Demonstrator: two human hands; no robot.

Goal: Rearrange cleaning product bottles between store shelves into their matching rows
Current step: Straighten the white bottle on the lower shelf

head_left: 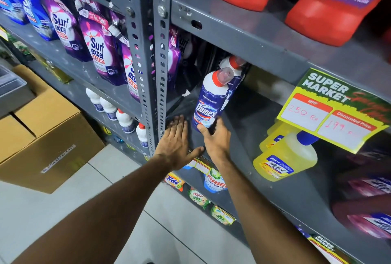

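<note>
Setting: a store aisle with grey metal shelving, seen from above the person's two bare arms.
Right hand [215, 136]: grips the base of a blue Domex bottle [208, 100], thumb on the label front, fingers curled round the far side.
Domex bottle: stands tilted on the middle shelf [243, 136] near its front left corner, red collar and clear cap at the top; a second Domex bottle [233, 68] touches it from behind.
Left hand [172, 136]: flat and open, fingers held together and extended, resting on the shelf's front edge beside the upright post [157, 73], holding nothing.
Nearby: yellow cleaner bottles [285, 157] further right on the same shelf, below a price sign [332, 111].
Left bay: purple Surf Excel pouches [99, 52].
Shelf above: red bottles [330, 7].
</note>
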